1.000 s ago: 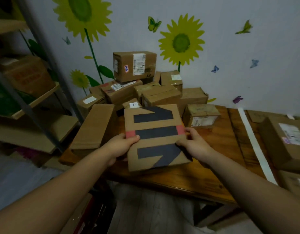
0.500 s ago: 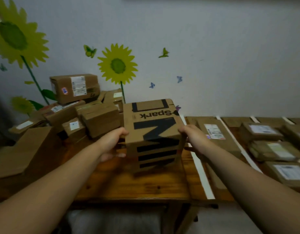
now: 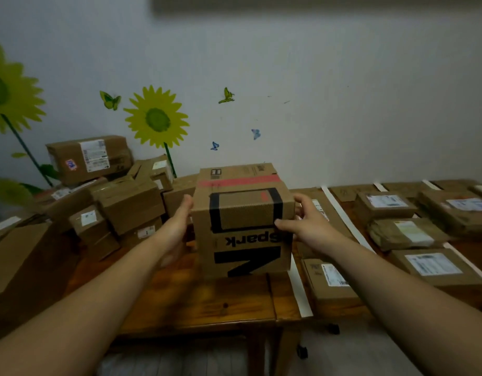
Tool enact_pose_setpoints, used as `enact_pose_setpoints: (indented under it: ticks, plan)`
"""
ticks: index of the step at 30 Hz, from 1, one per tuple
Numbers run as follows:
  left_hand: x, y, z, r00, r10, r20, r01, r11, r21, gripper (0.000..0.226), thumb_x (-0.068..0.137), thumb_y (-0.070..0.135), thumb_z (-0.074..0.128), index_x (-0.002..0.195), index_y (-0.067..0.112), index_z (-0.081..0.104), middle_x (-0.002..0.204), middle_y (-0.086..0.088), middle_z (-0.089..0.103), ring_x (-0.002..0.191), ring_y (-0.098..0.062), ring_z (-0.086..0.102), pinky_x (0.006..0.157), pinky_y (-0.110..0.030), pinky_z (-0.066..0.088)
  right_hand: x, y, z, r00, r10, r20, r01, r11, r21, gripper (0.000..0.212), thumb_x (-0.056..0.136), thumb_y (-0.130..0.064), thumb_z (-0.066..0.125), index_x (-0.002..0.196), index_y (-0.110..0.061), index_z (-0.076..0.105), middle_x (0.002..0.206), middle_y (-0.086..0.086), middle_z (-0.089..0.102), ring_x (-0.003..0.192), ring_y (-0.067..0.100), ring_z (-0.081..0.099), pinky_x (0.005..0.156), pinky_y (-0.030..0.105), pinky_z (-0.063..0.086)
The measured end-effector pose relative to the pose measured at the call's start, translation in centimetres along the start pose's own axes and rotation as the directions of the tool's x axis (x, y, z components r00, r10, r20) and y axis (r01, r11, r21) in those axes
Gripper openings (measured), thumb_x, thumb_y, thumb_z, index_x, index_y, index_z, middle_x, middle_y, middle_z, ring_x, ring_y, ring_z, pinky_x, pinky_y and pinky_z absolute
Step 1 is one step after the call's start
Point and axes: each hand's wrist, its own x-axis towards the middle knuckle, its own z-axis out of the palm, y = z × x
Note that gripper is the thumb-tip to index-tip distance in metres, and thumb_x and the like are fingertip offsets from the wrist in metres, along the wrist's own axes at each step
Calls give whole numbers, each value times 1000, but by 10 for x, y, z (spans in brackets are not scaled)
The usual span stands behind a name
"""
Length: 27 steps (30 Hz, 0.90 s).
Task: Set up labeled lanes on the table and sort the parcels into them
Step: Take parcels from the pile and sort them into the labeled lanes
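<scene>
The brown cardboard box with black printed bands and a red tape strip point(image 3: 243, 221) has been turned over between the two hands: a second ago its wide printed face with the black stripes looked up at the camera, half a second ago the word "Spark" came into view upside down, and now the short end with a black frame faces up while the "Spark" side points toward the person. It has also gone up and to the right, away from the pile of unsorted brown cardboard parcels point(image 3: 120, 202) at the far left corner of the wooden surface point(image 3: 207, 302), and it hangs in the air near the first white tape strip point(image 3: 298, 289) that marks a lane. The left hand point(image 3: 177, 226) presses flat on the left side of the box, and the right hand point(image 3: 305, 223) holds the right side with its fingers point(image 3: 283, 223) curled over the front edge, so both hands are closed on it. No white shipping label shows on any face seen so far. My judgement is that the person rotates the box to find the label and read the address, because without it the lane cannot be chosen. To the right of the strip, flat labelled parcels point(image 3: 429, 267) already lie in rows toward the right edge, so the lanes seem ready and sorting is in progress; the pile suggests much is left.
</scene>
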Motion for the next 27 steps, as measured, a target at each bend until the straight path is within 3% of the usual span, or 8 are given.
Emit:
enact_pose_setpoints:
  ticks: [2, 6, 10, 13, 17, 21, 24, 27]
  plan:
    - [2, 4, -5, 1000, -4, -10, 5, 1000, 6, 89, 64, 83, 49, 139, 37, 35, 137, -6, 49, 126, -30, 44, 104, -55, 34, -2, -5, 6, 999, 25, -25, -24, 998, 50, 36, 88, -33, 61, 117, -22, 41, 120, 5, 55, 103, 17, 58, 82, 36, 54]
    - [-3, 11, -11, 999, 39, -25, -39, 999, 1, 37, 96, 25, 44, 132, 24, 37, 117, -9, 53, 106, -29, 52, 89, -42, 41, -4, -17, 20, 995, -32, -98, 30, 999, -20, 27, 92, -36, 57, 110, -21, 44, 119, 3, 56, 106, 15, 57, 77, 26, 51]
    - [-11, 17, -29, 991, 20, -129, -12, 998, 58, 40, 92, 45, 51, 128, 28, 44, 117, -4, 58, 107, -31, 57, 90, -47, 49, -9, -31, 44, 985, -161, -61, 156, 985, -75, 20, 100, -34, 38, 119, -33, 44, 118, -10, 52, 107, 4, 51, 69, 11, 42]
    - [-16, 17, -42, 985, 26, -171, -18, 999, 47, 34, 92, 45, 51, 120, 26, 49, 110, -8, 64, 98, -34, 63, 86, -50, 53, -7, -37, 58, 980, -190, -58, 185, 979, -82, 24, 102, -28, 36, 122, -36, 46, 123, -10, 50, 110, 5, 51, 62, 8, 46]
    - [-23, 11, -51, 982, 35, -185, -34, 999, 9, 26, 95, 40, 47, 117, 25, 48, 103, -4, 64, 98, -31, 62, 88, -49, 51, -4, -34, 64, 989, -105, -101, 90, 985, -147, 49, 96, -43, 47, 140, -24, 37, 126, -8, 46, 108, 7, 46, 65, 14, 40]
    - [-31, 6, -64, 987, 23, -156, -36, 996, -85, 35, 96, 39, 47, 128, 26, 45, 121, -9, 59, 108, -33, 58, 92, -52, 48, -7, -30, 70, 993, 65, -100, -73, 995, -73, 65, 91, -55, 47, 145, -21, 31, 138, 4, 47, 105, 15, 49, 85, 34, 46]
    - [-29, 6, -72, 960, 133, -246, -108, 988, 113, 55, 95, 30, 51, 145, 26, 28, 143, -7, 42, 127, -31, 44, 105, -48, 38, -8, -24, 72, 985, 123, -120, -128, 991, -28, 79, 85, -49, 63, 148, -23, 22, 140, 5, 45, 114, 24, 53, 87, 43, 53]
    - [-36, 15, -65, 960, 201, -196, -146, 954, 260, 50, 94, 43, 48, 141, 29, 38, 143, -1, 42, 126, -25, 46, 101, -38, 42, -9, -22, 76, 985, 118, -129, -116, 993, 27, 74, 82, -41, 70, 143, -24, 31, 133, 4, 52, 108, 25, 59, 82, 40, 56]
